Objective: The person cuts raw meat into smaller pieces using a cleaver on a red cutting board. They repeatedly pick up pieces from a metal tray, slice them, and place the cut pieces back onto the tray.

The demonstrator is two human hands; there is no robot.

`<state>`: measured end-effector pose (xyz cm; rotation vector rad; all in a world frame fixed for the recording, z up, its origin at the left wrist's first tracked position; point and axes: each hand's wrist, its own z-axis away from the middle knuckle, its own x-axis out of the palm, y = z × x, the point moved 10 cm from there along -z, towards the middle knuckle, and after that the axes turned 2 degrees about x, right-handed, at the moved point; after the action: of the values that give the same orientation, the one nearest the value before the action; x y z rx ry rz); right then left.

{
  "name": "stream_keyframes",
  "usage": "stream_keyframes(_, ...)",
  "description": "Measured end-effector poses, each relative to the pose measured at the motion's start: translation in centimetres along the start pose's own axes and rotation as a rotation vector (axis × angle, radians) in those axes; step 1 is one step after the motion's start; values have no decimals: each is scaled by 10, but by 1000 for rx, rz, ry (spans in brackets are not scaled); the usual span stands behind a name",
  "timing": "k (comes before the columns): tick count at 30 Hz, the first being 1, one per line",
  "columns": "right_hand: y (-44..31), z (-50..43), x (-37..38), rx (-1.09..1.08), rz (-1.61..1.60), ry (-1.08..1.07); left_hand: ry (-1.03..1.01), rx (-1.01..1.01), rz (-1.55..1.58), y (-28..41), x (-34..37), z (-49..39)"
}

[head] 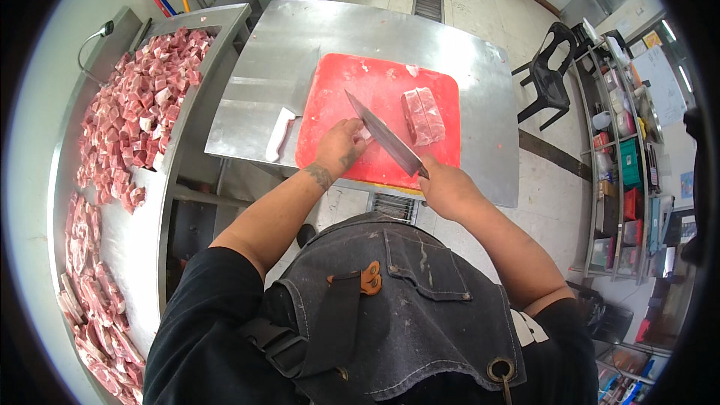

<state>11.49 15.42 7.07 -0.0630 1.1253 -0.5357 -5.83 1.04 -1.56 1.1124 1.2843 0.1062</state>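
My right hand (449, 188) grips the handle of a large chef's knife (388, 138), whose blade points up and left across a red cutting board (332, 90). Close to the blade, my left hand (340, 149) has its fingers bent over a small pale piece of meat (367, 134), partly hidden by the fingers and knife. Whether the edge touches that piece I cannot tell. Right of the blade lies a block of raw meat (423, 116) with a lengthwise cut line. Small scraps (412, 70) sit near the board's far edge.
The board rests on a stainless steel table (484, 90). A white-handled knife (279, 135) lies left of it. Along the left wall, a steel counter (149, 225) bears a heap of cubed meat (146, 95) and meat strips (101, 320). A black chair (548, 76) and shelving (616, 163) stand right.
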Motion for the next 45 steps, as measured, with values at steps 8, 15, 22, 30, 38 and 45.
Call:
stream_keyframes(8, -23, -37, -3, -2, -101, -82, -18, 33, 1, 5, 1, -2)
stream_keyframes(15, -40, -69, -7, -65, -53, -59, -29, 58, -55, 6, 1, -4)
stream_keyframes(22, 9, -19, 6, 22, -43, -183, -3, 107, -39, 4, 4, -5)
stream_keyframes(30, -49, -121, 13, -46, -171, 91, -22, 130, -88, 7, 7, -6)
stream_keyframes(38, 14, -46, 31, -24, -233, -23, 43, -23, -127, -45, -32, -30)
stream_keyframes(45, 84, 0, 21, 126, -536, 268, -129, -17, -94, -16, 12, -55)
